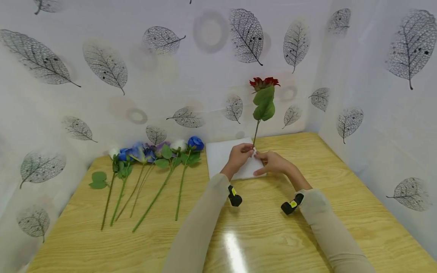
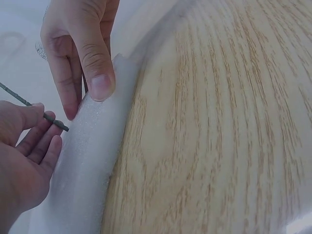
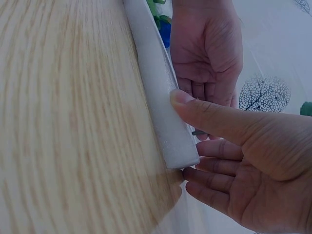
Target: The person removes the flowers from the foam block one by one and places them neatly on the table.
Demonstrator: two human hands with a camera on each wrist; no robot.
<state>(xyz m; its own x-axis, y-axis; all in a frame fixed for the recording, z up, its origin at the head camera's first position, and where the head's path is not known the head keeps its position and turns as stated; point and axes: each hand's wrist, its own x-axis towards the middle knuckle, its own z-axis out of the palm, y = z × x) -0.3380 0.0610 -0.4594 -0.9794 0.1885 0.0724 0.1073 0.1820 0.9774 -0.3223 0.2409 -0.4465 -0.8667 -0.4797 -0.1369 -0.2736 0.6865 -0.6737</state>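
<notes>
My left hand (image 1: 239,155) pinches the lower stem of a red artificial flower (image 1: 264,84), which stands nearly upright with green leaves below its head. In the left wrist view the stem (image 2: 23,101) runs through the left fingers, its cut end close to a white foam sheet (image 2: 95,141). My right hand (image 1: 274,163) rests at the sheet's near right edge. Its thumb presses that edge, while its loosely extended fingers (image 3: 214,180) lie around the corner and one reaches close to the stem. A small white bit beside the stem is too small to tell.
Several artificial flowers lie in a row on the left of the wooden table (image 1: 266,235), among them a blue rose (image 1: 195,143) and a white bloom (image 1: 179,145). A leaf-patterned white curtain (image 1: 191,83) closes off the back and sides.
</notes>
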